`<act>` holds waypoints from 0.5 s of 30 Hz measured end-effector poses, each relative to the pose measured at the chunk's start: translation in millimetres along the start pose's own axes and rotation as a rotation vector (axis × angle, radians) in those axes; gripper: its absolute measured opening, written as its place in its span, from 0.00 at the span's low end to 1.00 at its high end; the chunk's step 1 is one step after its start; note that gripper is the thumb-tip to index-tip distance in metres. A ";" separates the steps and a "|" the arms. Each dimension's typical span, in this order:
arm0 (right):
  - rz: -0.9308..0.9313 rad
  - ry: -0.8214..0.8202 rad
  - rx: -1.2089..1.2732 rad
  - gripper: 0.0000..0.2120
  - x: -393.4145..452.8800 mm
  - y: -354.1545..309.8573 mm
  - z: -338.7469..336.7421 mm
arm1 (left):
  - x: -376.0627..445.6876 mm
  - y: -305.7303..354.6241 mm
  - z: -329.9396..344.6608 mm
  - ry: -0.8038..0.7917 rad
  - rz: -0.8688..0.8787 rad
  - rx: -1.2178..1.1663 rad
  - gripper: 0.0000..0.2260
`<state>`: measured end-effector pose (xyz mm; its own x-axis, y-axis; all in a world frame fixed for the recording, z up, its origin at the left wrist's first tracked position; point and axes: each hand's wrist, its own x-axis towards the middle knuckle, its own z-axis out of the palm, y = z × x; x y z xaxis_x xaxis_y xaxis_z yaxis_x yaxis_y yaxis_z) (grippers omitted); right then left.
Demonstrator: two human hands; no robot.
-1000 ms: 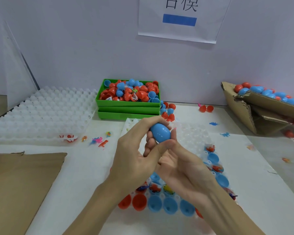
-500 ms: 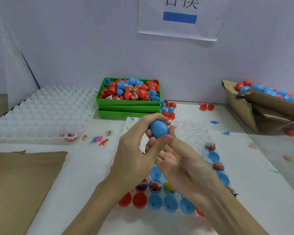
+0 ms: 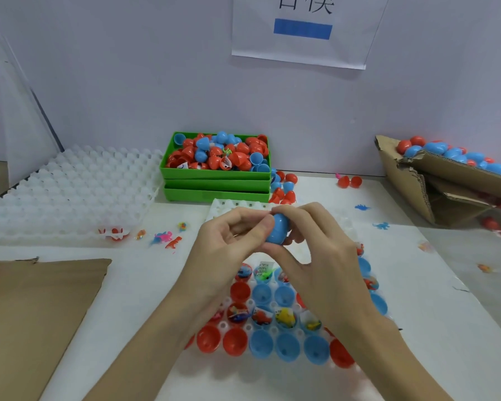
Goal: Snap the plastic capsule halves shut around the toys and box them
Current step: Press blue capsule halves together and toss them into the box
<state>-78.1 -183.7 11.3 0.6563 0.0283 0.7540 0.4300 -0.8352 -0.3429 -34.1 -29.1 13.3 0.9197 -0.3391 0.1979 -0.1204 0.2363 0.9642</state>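
Observation:
A blue capsule (image 3: 278, 228) is held between both hands above the white dimpled tray (image 3: 240, 206). My left hand (image 3: 229, 247) pinches its left side with thumb and fingertips. My right hand (image 3: 315, 256) curls its fingers over the top and right of the capsule. Under the hands the tray holds several open red and blue capsule halves (image 3: 261, 344), some with small toys (image 3: 285, 316) inside. A cardboard box (image 3: 417, 180) at the right holds closed red and blue capsules (image 3: 457, 156).
A green bin (image 3: 214, 175) full of loose capsule halves stands at the back on a second green tray. A stack of white dimpled trays (image 3: 70, 183) is at the left. Brown cardboard (image 3: 32, 311) lies front left. Tiny toys (image 3: 165, 237) are scattered on the table.
Both hands have lifted and turned. My right hand now wraps over the capsule's top instead of cupping it from below, and my left hand has shifted to pinching its side.

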 end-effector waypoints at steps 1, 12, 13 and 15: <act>-0.020 0.005 -0.022 0.21 -0.4 0.0 0.0 | 0.4 -0.6 -0.4 0.006 -0.018 -0.025 0.11; 0.053 -0.091 0.122 0.21 4.0 6.4 -1.1 | 0.1 0.7 -0.9 0.089 -0.102 -0.052 0.15; 0.118 -0.083 0.165 0.22 6.3 9.4 -2.5 | 1.0 2.5 -3.0 0.118 -0.120 -0.052 0.17; 0.334 -0.110 0.291 0.20 14.5 19.5 -6.3 | 3.1 6.0 -8.2 0.188 -0.142 -0.056 0.20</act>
<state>-64.1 -203.1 19.0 0.8436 -0.1448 0.5170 0.3297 -0.6203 -0.7117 -28.9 -21.3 18.2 0.9800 -0.1980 0.0192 0.0316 0.2499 0.9677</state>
